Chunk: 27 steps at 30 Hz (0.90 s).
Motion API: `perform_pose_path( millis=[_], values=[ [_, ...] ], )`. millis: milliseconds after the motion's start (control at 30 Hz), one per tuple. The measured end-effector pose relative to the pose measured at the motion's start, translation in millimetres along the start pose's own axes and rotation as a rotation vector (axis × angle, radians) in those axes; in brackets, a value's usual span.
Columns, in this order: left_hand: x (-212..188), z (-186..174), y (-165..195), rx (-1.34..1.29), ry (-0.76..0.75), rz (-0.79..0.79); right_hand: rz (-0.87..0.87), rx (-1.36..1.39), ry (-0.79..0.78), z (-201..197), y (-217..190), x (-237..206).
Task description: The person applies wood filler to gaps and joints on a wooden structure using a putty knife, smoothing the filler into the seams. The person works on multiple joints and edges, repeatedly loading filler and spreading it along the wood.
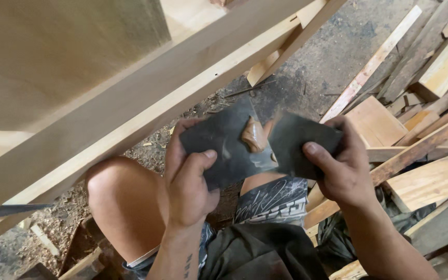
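Two dark flat scraper blades held over the knees, overlapping at the middle under a lump of tan putty [255,135]: left hand [187,181] grasping the larger blade [224,142], right hand [340,166] grasping the smaller blade [299,142]; pale wooden frame [130,98] at left, scrap boards [421,155] on the floor at right.

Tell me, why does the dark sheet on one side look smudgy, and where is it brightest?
Head view: the right hand and its dark sheet look motion-blurred; the left hand and its own sheet are sharper; the pale wooden frame at top catches the brightest light; the lap below sits in shadow.
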<state>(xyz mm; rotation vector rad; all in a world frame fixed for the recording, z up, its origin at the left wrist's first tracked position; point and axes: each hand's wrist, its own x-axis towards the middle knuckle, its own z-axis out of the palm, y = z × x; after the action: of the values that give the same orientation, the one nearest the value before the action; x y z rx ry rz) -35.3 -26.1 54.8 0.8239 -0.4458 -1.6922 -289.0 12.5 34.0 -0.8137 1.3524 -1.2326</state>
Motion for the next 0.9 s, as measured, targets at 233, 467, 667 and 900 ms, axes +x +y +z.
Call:
perform_pose_path(
  millis=[233,467,667,900],
  values=[
    [-4.0,8.5,-11.5,0.474,0.034,0.109,-0.088,0.036,0.011,4.5,-18.6,-35.2],
    [-3.4,15.4,-13.2,0.513,0.011,0.119,-0.088,-0.343,0.036,-1.2,-22.9,-63.1],
    [0.3,19.9,-11.5,0.294,0.012,0.043,-0.07,-0.402,-0.113,-8.1,-23.7,-75.4],
    [1.3,22.3,2.0,0.126,0.1,-0.061,0.025,-0.525,-0.116,-26.5,-33.6,-66.6]
  ],
)
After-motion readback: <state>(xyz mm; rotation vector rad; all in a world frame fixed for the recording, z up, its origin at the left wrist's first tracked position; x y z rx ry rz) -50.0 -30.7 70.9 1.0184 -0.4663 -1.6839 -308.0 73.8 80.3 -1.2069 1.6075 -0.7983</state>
